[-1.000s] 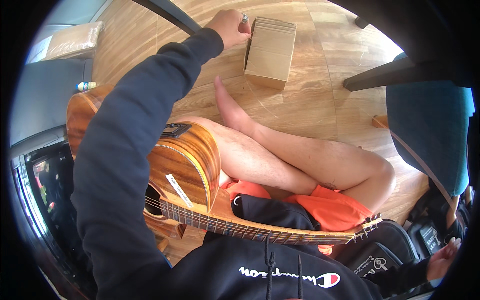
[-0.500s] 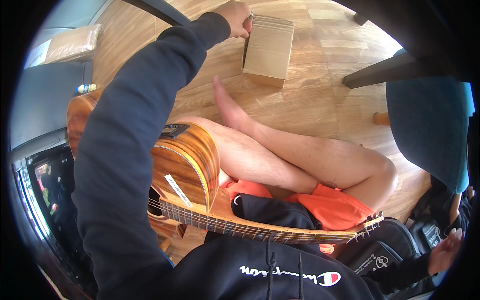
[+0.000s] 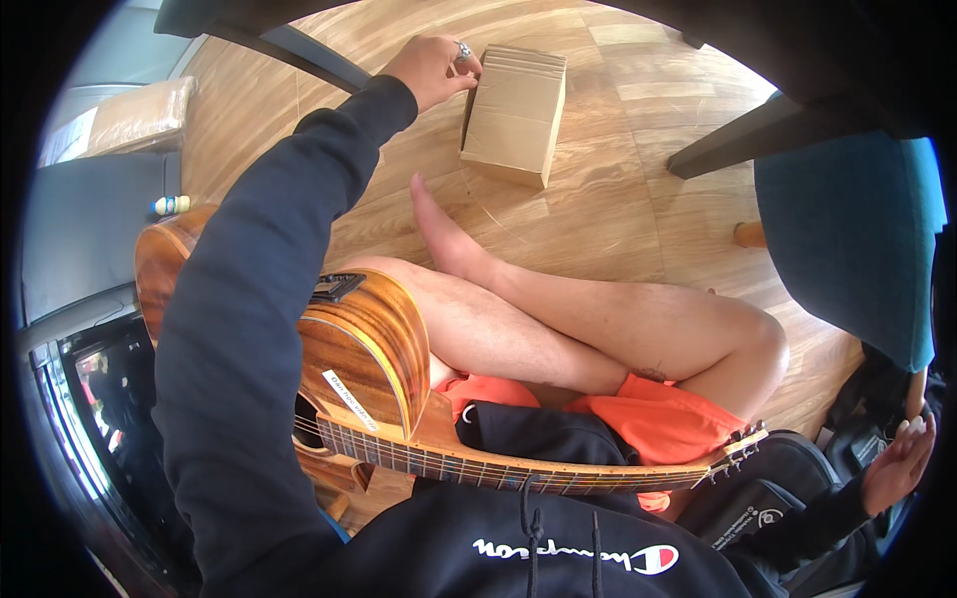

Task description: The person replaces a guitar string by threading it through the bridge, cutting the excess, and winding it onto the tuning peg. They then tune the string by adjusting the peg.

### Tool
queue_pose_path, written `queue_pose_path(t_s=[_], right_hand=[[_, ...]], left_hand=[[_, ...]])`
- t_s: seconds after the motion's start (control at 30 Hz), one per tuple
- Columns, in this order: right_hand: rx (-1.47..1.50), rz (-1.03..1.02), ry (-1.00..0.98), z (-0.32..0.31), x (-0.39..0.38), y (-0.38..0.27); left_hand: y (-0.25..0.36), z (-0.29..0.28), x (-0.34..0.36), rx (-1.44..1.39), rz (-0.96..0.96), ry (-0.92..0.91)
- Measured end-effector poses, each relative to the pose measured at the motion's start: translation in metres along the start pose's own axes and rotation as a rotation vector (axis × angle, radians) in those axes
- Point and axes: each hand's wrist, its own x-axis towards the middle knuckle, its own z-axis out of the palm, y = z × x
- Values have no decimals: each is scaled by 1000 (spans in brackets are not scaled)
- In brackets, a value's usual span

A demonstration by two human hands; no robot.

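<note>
In the head view, the person sits on the light brown wood-plank floor (image 3: 608, 219) with bare legs folded, wearing a black hooded sweatshirt (image 3: 429, 548) and bright orange shorts (image 3: 678, 424). The left arm stretches far forward, and the left hand (image 3: 431, 72), with a silver ring, is at the far left edge of a brown rectangular cardboard box (image 3: 515, 115). Its fingers are bent with the thumb near them; whether they pinch the cardboard or anything thin there, I cannot tell. The box sits on the floor beyond the bare foot (image 3: 439, 229), with folded ridges across the far end of its top and a dark gap along its left side. The right hand (image 3: 900, 463) is off at the right rim, raised with its fingers extended and loosely parted, near the black fabric bags (image 3: 768, 488). Across the lap lies a glossy striped-wood acoustic guitar (image 3: 394, 319), its body beneath the left forearm and its neck running to the right; a white paper strip (image 3: 349, 399) is stuck to its top. Farther left are a small white-and-blue bottle (image 3: 172, 205) and a flat brown package in clear plastic (image 3: 140, 112). A teal upholstered chair (image 3: 847, 239) stands at the right.
</note>
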Motion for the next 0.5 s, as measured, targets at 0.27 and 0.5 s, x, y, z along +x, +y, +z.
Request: queue_pose_path(t_s=[0.27, 0.5], right_hand=[[74, -20, -3, -4, 6, -7], [149, -16, -18, 1, 10, -10]], left_hand=[[10, -1, -11, -207, -81, -4], [0, 1, -9, -397, -17, 88]])
